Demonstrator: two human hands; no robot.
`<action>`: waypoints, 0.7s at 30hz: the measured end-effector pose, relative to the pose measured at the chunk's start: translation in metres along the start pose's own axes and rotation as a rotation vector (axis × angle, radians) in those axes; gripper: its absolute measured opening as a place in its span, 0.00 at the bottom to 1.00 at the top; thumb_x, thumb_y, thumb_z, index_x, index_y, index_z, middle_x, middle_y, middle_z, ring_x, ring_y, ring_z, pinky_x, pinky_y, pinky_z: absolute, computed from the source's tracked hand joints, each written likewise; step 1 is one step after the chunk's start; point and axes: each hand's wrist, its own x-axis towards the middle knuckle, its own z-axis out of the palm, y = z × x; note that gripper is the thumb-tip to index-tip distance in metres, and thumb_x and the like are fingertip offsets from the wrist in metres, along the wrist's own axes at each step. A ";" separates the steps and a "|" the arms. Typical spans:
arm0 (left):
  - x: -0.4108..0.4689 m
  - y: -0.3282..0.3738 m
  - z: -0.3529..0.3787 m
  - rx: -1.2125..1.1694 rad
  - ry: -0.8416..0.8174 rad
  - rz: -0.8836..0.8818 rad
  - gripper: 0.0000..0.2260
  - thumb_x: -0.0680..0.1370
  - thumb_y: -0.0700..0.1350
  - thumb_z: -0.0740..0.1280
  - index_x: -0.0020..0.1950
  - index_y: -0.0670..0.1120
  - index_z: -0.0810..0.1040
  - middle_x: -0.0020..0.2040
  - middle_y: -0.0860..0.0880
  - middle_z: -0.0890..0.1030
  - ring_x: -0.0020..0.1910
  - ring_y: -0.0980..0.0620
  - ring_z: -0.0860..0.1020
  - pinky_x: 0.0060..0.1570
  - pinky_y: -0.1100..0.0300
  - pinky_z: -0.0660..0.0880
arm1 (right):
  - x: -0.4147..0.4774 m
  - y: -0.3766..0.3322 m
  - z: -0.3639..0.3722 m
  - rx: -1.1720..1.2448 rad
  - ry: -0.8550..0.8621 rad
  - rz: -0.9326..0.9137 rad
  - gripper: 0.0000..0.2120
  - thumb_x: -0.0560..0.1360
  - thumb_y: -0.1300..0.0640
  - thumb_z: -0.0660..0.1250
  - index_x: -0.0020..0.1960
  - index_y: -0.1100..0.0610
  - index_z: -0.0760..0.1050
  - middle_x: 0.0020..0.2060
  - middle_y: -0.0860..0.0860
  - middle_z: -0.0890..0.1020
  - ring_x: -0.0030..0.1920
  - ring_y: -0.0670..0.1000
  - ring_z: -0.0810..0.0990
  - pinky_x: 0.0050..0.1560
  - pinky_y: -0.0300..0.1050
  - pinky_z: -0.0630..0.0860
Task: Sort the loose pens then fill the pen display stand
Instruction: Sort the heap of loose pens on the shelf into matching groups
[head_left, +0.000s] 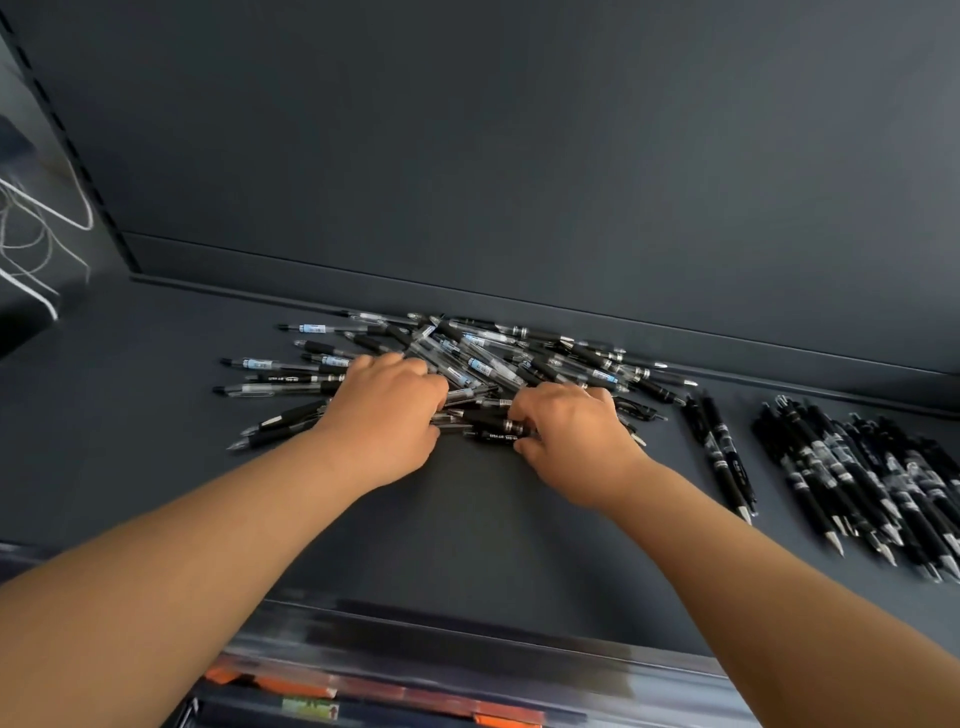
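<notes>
- Sorted black pens (857, 483) lay right of the right hand (571, 436), apparently kept apart by type.
- Right hand pinched a black pen (498, 435), probably picked for that group.
- Left hand (387, 415) curled into the loose pens (493, 353); grip unclear.
- Loose pens spread beyond both hands.

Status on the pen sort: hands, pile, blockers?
Left hand curled into loose pile, grip unclear. Right hand pinches black pen at pile's near edge. Sorted black pens lie to the right. No obstruction seen.
</notes>
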 end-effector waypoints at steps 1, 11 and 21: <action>0.001 0.000 0.000 -0.005 -0.011 -0.009 0.09 0.76 0.51 0.65 0.55 0.52 0.76 0.51 0.53 0.74 0.56 0.50 0.71 0.58 0.55 0.63 | -0.001 0.001 -0.001 0.010 -0.004 0.015 0.11 0.76 0.53 0.66 0.58 0.51 0.73 0.54 0.48 0.77 0.59 0.52 0.73 0.57 0.48 0.62; 0.007 0.000 -0.008 -0.168 -0.176 -0.106 0.10 0.73 0.48 0.71 0.49 0.51 0.71 0.47 0.54 0.75 0.49 0.51 0.74 0.44 0.58 0.67 | -0.003 0.008 -0.014 0.182 -0.106 0.161 0.13 0.75 0.58 0.67 0.60 0.52 0.74 0.50 0.49 0.80 0.54 0.53 0.77 0.57 0.46 0.69; 0.007 -0.005 -0.013 -0.239 -0.123 -0.189 0.02 0.77 0.47 0.66 0.48 0.51 0.77 0.46 0.54 0.77 0.48 0.51 0.75 0.43 0.58 0.70 | -0.002 0.012 -0.025 0.705 -0.017 0.335 0.10 0.78 0.61 0.64 0.59 0.57 0.71 0.41 0.51 0.77 0.31 0.44 0.77 0.40 0.45 0.78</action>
